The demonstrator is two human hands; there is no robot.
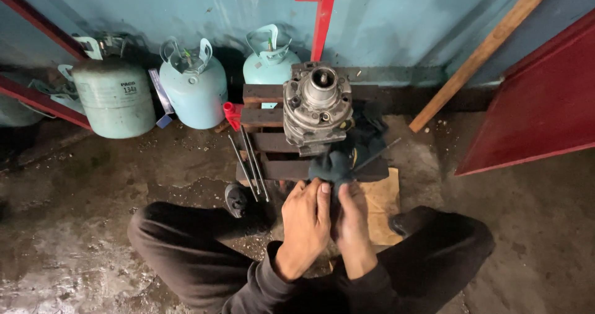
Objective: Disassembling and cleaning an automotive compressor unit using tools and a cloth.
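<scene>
head view looks down on a person squatting on a stained concrete floor (93, 184), dark trouser knees spread to either side at the bottom of the picture. between the knees the two hands meet just in front of the body: the left hand (305, 218) is curled with its fingers pressing into a dark blue-green rag (333, 165), and the right hand (353, 218) pinches the same rag from the other side, so both are closed on the cloth. what, if anything, sits inside the rag is hidden. under the right hand lies a piece of brown cardboard (384, 196). just beyond the fingertips stands a low dark wooden slatted stand (273, 143), with the rag bunched at its near edge. a few thin metal rods (251, 162) lean across its left side, reaching down to the floor near a black shoe (235, 199). on top of the stand sits a grey metal compressor body (316, 106), upright, its round shaft end facing the camera. a small red part (230, 112) lies at the stand's left rear corner. farther back, against a pale blue wall (396, 16), stand three light blue-green gas cylinders (192, 84) with handled collars. a red metal post (323, 16) rises behind the compressor, a wooden plank (483, 50) leans on the wall at right, and a red panel (539, 97) fills the right edge.
</scene>
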